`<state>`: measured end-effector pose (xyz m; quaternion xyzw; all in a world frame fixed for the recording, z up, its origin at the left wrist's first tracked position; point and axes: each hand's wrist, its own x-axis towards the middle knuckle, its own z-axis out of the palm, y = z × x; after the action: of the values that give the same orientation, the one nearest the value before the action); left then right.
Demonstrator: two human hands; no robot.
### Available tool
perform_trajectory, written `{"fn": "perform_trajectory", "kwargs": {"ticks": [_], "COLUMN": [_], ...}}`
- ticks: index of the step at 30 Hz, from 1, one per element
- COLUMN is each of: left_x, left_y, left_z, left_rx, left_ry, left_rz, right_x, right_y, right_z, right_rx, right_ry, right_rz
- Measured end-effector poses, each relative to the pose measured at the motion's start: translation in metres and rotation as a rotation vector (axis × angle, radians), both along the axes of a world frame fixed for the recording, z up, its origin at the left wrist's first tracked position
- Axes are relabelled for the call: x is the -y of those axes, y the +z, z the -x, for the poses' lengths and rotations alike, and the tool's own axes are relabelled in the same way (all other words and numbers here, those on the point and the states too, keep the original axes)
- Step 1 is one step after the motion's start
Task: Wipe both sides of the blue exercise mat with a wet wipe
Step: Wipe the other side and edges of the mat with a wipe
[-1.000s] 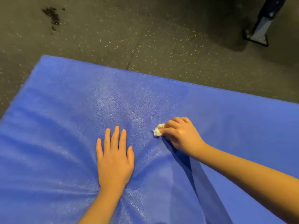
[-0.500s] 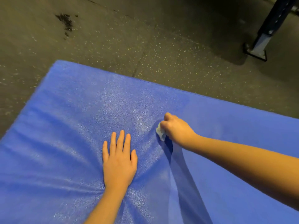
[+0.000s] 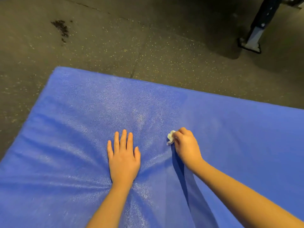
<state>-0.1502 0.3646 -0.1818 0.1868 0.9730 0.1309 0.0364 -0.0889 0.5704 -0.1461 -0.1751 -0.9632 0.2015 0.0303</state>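
The blue exercise mat point(image 3: 69, 129) lies flat on the floor and fills the lower part of the view, its surface glistening and creased around my hands. My left hand point(image 3: 123, 155) presses flat on the mat near its middle, fingers straight and together. To its right, my right hand point(image 3: 185, 145) grips a small crumpled white wet wipe point(image 3: 170, 139) against the mat. Only a bit of the wipe shows at my fingertips.
Dark speckled rubber floor point(image 3: 148, 46) surrounds the mat on the far and left sides. A dark stain point(image 3: 61, 29) marks the floor at the far left. A metal rack leg with a base plate point(image 3: 254, 38) stands at the far right.
My right hand with the wipe has slid a short way back and forth over the mat beside my left hand. My left hand has stayed pressed flat. The view has tilted up a little.
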Motion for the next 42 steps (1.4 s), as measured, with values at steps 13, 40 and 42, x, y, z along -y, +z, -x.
{"fn": "perform_trajectory", "kwargs": {"ticks": [13, 40, 42], "left_x": [0.029, 0.041, 0.041], "left_y": [0.007, -0.002, -0.002], "left_z": [-0.025, -0.036, -0.036], "left_rx": [0.005, 0.007, 0.002], "left_ry": [-0.132, -0.136, -0.144], "left_rz": [0.048, 0.106, 0.101], "right_x": [0.028, 0.088, 0.068], "right_y": [-0.008, -0.003, -0.001], "right_z": [-0.005, -0.081, -0.067], "right_rx": [-0.172, -0.009, -0.034], "right_ry": [-0.026, 0.727, 0.61], "right_rz": [-0.061, 0.181, 0.087]}}
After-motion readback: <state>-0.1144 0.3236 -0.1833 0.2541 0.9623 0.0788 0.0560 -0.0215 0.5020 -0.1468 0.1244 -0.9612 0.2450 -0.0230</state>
